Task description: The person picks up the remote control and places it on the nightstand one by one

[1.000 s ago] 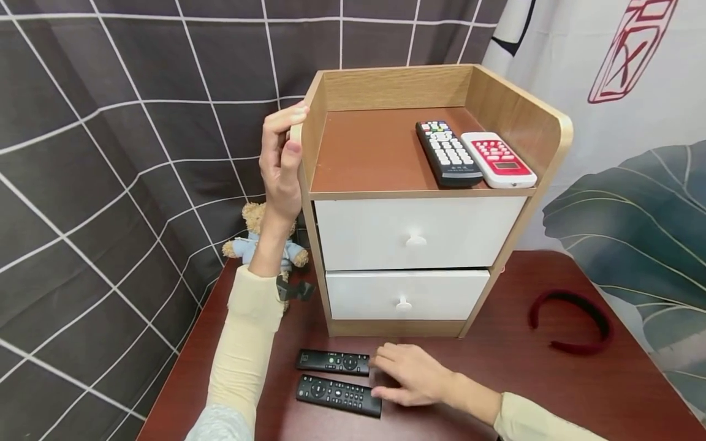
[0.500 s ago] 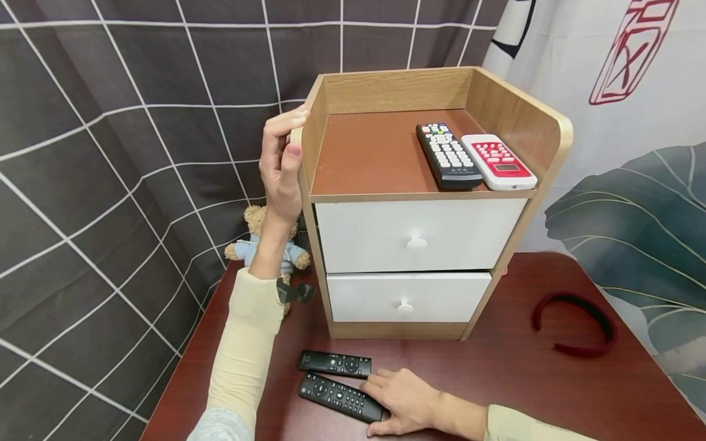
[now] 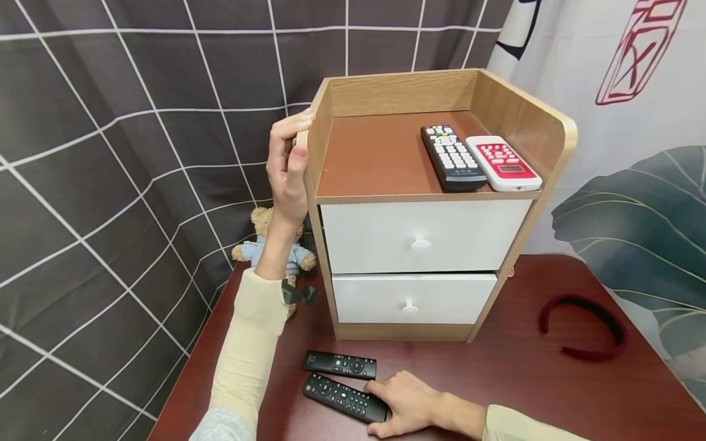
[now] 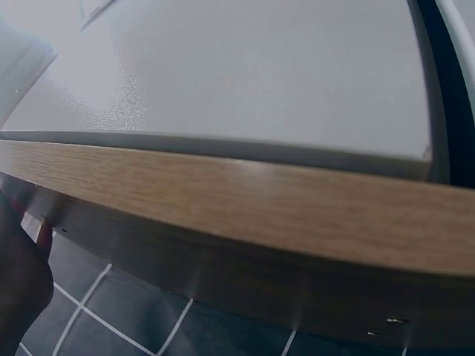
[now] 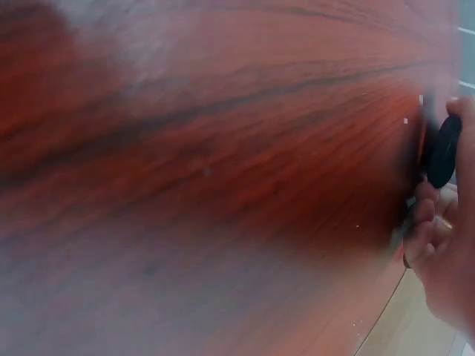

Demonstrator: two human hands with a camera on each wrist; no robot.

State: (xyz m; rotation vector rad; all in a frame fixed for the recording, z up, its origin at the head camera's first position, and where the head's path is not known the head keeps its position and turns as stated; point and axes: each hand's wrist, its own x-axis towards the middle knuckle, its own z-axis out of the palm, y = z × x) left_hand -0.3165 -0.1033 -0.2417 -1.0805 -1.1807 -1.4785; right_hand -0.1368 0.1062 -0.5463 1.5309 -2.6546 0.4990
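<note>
My left hand (image 3: 289,165) holds the front edge of the left side panel of a small wood-trimmed cabinet (image 3: 518,113), thumb in front and fingers behind. In the left wrist view, that hand (image 4: 22,267) is a dark shape by the panel's edge. Low on the table, my right hand (image 3: 408,401) grips the right end of the nearer black remote control (image 3: 342,397), covering that end. The right wrist view has the remote's dark end (image 5: 445,152) between thumb and fingers. Just behind it lies a second black remote control (image 3: 340,364), apart from the hand.
A black remote with white buttons (image 3: 453,159) and a white-and-red remote (image 3: 503,163) lie on the cabinet's top shelf. Two white drawers (image 3: 375,236) are below. A teddy bear (image 3: 300,257) sits left of the cabinet, and a dark red headband (image 3: 601,324) lies right.
My right hand has moved toward me from beside both remotes' right ends and now grips the nearer one. The left hand keeps its hold on the panel.
</note>
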